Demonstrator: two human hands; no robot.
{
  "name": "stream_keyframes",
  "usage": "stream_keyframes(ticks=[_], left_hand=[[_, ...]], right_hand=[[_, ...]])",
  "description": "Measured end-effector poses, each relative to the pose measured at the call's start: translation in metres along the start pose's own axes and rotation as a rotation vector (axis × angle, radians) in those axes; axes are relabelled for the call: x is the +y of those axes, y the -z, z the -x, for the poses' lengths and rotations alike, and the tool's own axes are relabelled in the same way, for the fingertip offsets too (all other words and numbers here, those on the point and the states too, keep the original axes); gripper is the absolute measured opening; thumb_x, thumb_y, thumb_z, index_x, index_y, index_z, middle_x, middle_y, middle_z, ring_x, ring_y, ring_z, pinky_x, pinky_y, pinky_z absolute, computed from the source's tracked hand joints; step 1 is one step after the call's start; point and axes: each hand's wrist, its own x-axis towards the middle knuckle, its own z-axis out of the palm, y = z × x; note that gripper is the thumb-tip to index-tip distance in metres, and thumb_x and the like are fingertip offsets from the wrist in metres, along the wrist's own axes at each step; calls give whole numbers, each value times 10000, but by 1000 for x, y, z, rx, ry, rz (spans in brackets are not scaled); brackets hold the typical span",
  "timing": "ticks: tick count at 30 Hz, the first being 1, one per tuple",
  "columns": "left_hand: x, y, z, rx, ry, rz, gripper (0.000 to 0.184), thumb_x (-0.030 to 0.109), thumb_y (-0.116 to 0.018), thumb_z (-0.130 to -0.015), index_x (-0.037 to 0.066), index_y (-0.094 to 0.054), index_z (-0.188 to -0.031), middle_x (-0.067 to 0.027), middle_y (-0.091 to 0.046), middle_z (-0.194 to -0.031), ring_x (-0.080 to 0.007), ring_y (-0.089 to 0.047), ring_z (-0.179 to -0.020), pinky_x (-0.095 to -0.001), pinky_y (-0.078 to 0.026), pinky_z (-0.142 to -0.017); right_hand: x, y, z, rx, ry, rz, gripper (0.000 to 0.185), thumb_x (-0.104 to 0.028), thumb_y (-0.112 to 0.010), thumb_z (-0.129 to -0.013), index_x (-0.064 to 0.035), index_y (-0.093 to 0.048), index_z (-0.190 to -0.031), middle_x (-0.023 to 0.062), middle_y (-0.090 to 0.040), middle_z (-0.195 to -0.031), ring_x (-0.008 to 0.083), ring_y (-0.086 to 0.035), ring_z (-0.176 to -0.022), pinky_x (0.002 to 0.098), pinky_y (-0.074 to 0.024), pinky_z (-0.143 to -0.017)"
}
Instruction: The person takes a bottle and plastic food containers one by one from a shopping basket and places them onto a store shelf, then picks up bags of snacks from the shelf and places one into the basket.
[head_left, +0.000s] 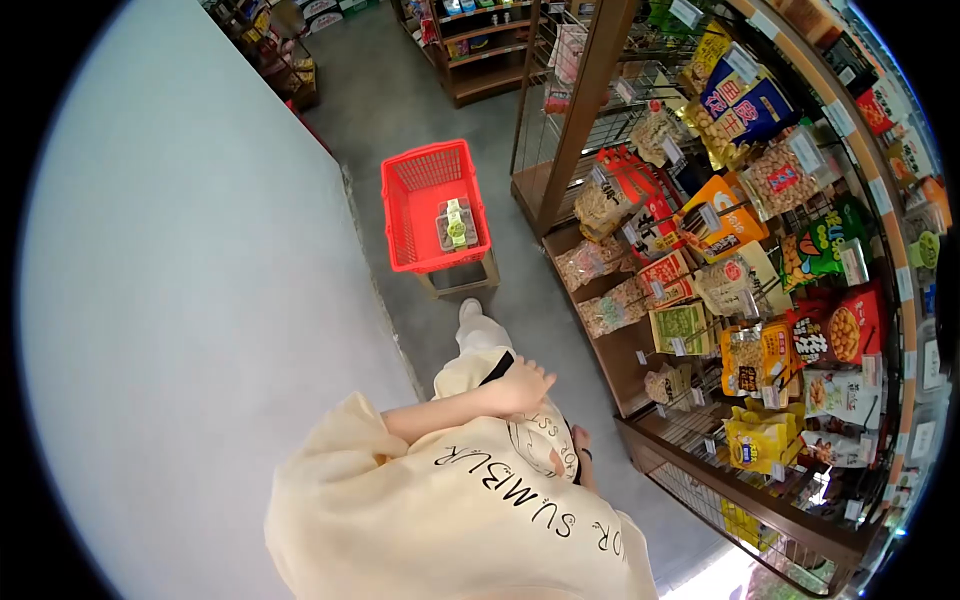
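The head view gives me the left hand (pixel 525 387) in front of the cream printed shirt (pixel 400 520), fingers loosely bent and slightly parted; the palm is hidden, so I cannot tell whether it pinches anything; the right hand (pixel 581 438) shows only in part past the shirt, and I cannot tell its state. The red lattice-sided shopping basket (pixel 402 225) rests on a low wooden stool (pixel 491 268), well apart from both hands; toward its near right corner lies a clear plastic box with a green-and-white label (pixel 456 225). I judge that elbows are best kept in beside the wooden-framed rack (pixel 583 120) and its snack packets (pixel 845 325); any hold on the basket wants both long rims level, since the off-centre box could slide.
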Motion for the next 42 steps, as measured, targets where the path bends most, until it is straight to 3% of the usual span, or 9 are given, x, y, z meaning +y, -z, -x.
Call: stream_keyframes(ticks=[9, 17, 24, 28, 31, 34, 36, 41, 42], left_hand=[[-93, 14, 5, 45, 51, 105, 522, 274, -564, -757, 18, -448, -1198, -153, -556, -967, -288, -527, -921, -386, -411, -786], [-224, 2, 20, 163, 259, 117, 478, 279, -572, -741, 45, -492, -1150, -142, -568, -996, -292, -515, -972, -455, -350, -860], [-345, -29, 34, 151, 529, 383, 401, 274, -557, -759, 44, -506, -1083, -169, -572, -1020, -316, -522, -1003, -470, -355, -894], [-397, -83, 19, 150, 502, 793, 401, 307, -527, -781, 5, -503, -1044, -202, -557, -1091, -290, -522, -1062, -402, -422, -858], [-415, -93, 6, 114, 746, 1092, 402, 325, -511, -795, 9, -501, -1043, -151, -585, -1057, -280, -555, -992, -375, -425, -842], [-436, -141, -20, 352, 795, 1504, 409, 346, -511, -806, 22, -491, -1055, -104, -589, -1055, -233, -563, -935, -359, -416, -837], [-438, -134, -26, 533, 1016, 2051, 378, 308, -541, -803, 41, -486, -1064, -74, -584, -1004, -189, -548, -894, -315, -418, -790], [-444, -115, -41, 738, 1109, 2225, 321, 233, -550, -800, 46, -490, -1055, -102, -574, -1013, -168, -527, -943, -271, -411, -764], [-448, -118, -44, 628, 1136, 2142, 388, 271, -523, -817, 56, -462, -1134, -96, -531, -1118, -176, -474, -1049, -294, -353, -872]], right_hand=[[-20, -44, -16, 97, -48, 379, 350, -235, -535, -788, 28, -562, -1017, 148, -612, -953, 257, -569, -888, 344, -443, -786], [-141, -177, -54, 196, 91, 476, 376, -256, -533, -801, 15, -548, -1060, 167, -597, -1034, 264, -566, -952, 347, -431, -838], [-208, -293, -126, -97, 258, 581, 354, -275, -549, -799, -12, -586, -1033, 84, -613, -882, 161, -567, -826, 270, -441, -759], [-262, -347, -105, -151, 252, 656, 342, -267, -558, -782, -31, -598, -1026, 93, -630, -869, 175, -589, -815, 270, -449, -765], [-279, -375, -97, -161, 310, 783, 346, -272, -548, -784, -36, -599, -1031, 130, -636, -931, 212, -598, -882, 292, -448, -793], [-283, -387, -95, -139, 299, 842, 364, -274, -540, -785, -42, -588, -1061, 152, -625, -989, 236, -589, -949, 309, -438, -830], [-288, -391, -94, -110, 285, 803, 391, -272, -548, -784, -43, -567, -1101, 148, -613, -1027, 233, -574, -984, 302, -427, -856], [-308, -404, -109, -101, 228, 648, 444, -236, -565, -783, -13, -510, -1164, 154, -574, -1111, 240, -543, -1043, 297, -408, -892], [-312, -409, -113, -101, 209, 593, 455, -218, -564, -786, 1, -493, -1179, 158, -562, -1133, 243, -535, -1055, 298, -402, -902]])
